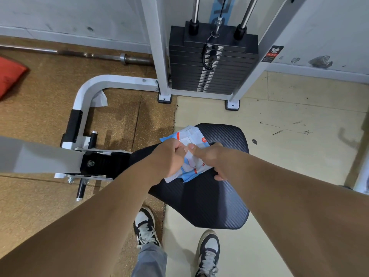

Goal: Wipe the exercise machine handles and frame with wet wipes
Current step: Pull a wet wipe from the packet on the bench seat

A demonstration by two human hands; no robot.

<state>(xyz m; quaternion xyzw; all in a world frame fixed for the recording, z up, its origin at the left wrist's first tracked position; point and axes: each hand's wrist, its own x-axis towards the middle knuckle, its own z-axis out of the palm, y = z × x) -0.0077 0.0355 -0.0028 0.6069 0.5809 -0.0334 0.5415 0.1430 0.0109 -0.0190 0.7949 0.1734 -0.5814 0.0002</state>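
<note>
A blue, white and red pack of wet wipes (191,137) lies on the black padded seat (215,200) of the exercise machine. My left hand (169,156) presses on the pack's left side, its fingers closed on the wrapper. My right hand (207,156) pinches at the pack's opening, where a pale wipe shows between both thumbs. The white machine frame (87,90) curves away on the left, with a black grip (74,122) on it. A used white wipe (99,98) hangs on that curved tube.
The black weight stack (211,62) stands between white uprights against the wall ahead. A barbell (95,55) lies on the brown floor along the wall, and a red pad (10,74) sits at the far left. My two shoes (146,226) stand below the seat.
</note>
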